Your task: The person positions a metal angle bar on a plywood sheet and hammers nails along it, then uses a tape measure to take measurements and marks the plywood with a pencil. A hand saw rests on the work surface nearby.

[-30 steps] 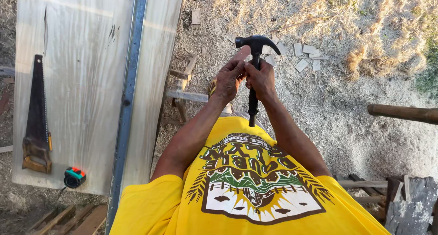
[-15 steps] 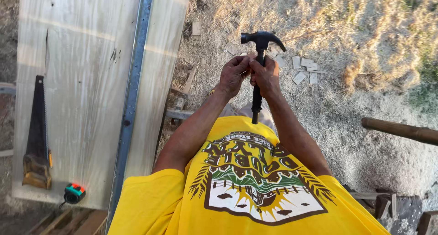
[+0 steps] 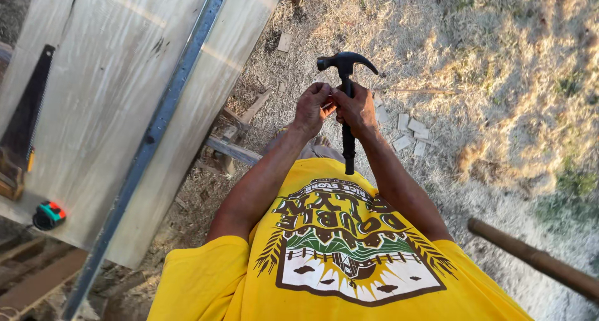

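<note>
Holding a black claw hammer (image 3: 345,102) upright, left hand (image 3: 312,109) and right hand (image 3: 357,111) both closed around it; saw (image 3: 22,127) lying at nine o'clock, untouched.

A pale wooden board (image 3: 118,102) fills the left of the frame, with a blue metal bar (image 3: 153,137) lying along it from top centre to lower left. On its left edge lie a handsaw (image 3: 22,124) and a tape measure (image 3: 48,215). Right of it — dry, grassy ground (image 3: 499,65) bears scattered wood offcuts (image 3: 409,131) and, at lower right, a brown pole (image 3: 530,258).
</note>
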Tool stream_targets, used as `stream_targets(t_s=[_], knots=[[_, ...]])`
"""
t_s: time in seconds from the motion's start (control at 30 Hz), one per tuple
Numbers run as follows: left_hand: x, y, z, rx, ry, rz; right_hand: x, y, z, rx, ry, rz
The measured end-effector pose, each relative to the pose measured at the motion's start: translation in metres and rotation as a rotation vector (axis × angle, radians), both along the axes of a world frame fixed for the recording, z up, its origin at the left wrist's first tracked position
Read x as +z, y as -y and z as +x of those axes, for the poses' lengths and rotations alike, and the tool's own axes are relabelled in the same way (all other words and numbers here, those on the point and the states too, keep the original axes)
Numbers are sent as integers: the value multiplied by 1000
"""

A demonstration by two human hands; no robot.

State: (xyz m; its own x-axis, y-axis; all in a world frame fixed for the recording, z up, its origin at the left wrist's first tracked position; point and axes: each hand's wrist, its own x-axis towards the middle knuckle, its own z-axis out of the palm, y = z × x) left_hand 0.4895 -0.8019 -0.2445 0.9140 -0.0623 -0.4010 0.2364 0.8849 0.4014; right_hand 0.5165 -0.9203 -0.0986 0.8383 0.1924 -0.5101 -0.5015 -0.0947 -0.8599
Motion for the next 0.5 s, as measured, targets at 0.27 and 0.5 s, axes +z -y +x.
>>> stream_targets(t_s=[0.27, 0.5], knots=[[-8, 30, 9, 104, -87, -28, -4, 29, 29, 165, 50, -37], [-6, 39, 40, 149, -65, 23, -3, 41, 62, 236, 51, -98]])
